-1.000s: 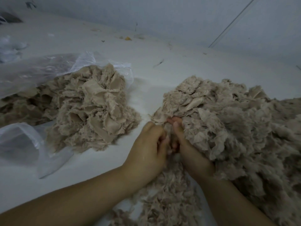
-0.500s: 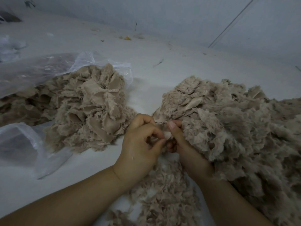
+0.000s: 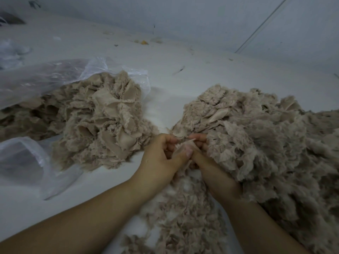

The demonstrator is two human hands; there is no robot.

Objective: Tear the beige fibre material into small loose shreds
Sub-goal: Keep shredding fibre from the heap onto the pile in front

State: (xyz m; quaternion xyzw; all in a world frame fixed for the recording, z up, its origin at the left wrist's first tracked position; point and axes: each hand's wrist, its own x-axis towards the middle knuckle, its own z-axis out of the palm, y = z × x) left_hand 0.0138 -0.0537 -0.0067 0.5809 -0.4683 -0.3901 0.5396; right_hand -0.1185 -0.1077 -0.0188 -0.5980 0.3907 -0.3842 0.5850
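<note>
The person's left hand (image 3: 161, 158) and right hand (image 3: 207, 162) meet at the near left edge of the big pile (image 3: 266, 143). Half a second ago the two thumbs pinched one small piece close together. Now a thin, almost see-through scrap (image 3: 183, 148) stands up between them, and its edge looks frayed. The left thumb and fingers pinch this scrap. The right hand is closed on fibre at the edge of the pile, but it is not clear whether it holds the same scrap. The hands have also moved a little to the far side, closer to the pile.

This probably means that the piece is being pulled thinner or is just tearing, so one more shred is almost ready. Loose shreds (image 3: 183, 217) already lie on the white surface (image 3: 165, 88) below the wrists. On the left, coarser fibre (image 3: 102, 121) spills from a clear bag (image 3: 45, 76) and is not touched. Much material seems to be left to tear.
</note>
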